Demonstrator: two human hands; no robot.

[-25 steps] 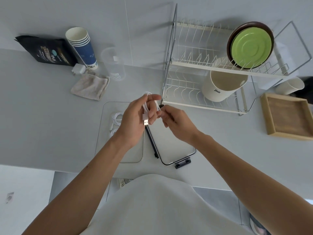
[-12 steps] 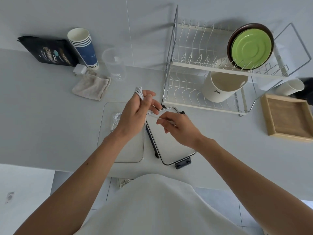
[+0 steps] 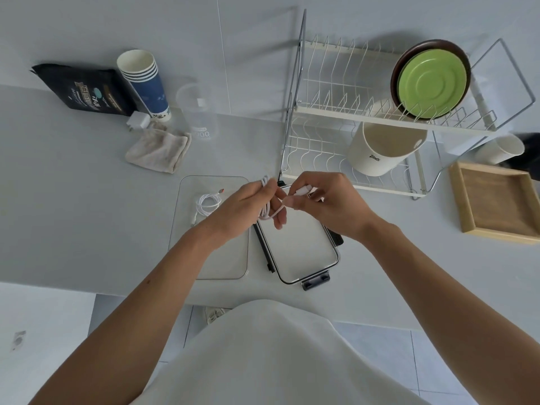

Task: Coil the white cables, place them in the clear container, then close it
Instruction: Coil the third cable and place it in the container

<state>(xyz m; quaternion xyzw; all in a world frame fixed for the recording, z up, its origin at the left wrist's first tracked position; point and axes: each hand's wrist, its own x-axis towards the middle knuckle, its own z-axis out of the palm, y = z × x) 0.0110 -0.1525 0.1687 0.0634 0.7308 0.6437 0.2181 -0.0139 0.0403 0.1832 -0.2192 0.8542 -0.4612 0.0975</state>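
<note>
The left hand has its fingers curled snug around a bundle of white cable held above the counter's near edge, while the right hand pinches the loose plug end between thumb and fingertips. That cord looks light and floppy, so I'd grip the loops mid-bundle or they'll spring open. Another coiled cable already sits in the clear container, with its lid lying just beside it.

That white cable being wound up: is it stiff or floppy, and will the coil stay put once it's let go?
Probably floppy: the cable bends in tight loops around the left hand, and its end droops from the right hand. It looks light, pinched by fingertips alone. Released, it may spring looser; the coil already in the container lies in open, uneven loops.
</note>
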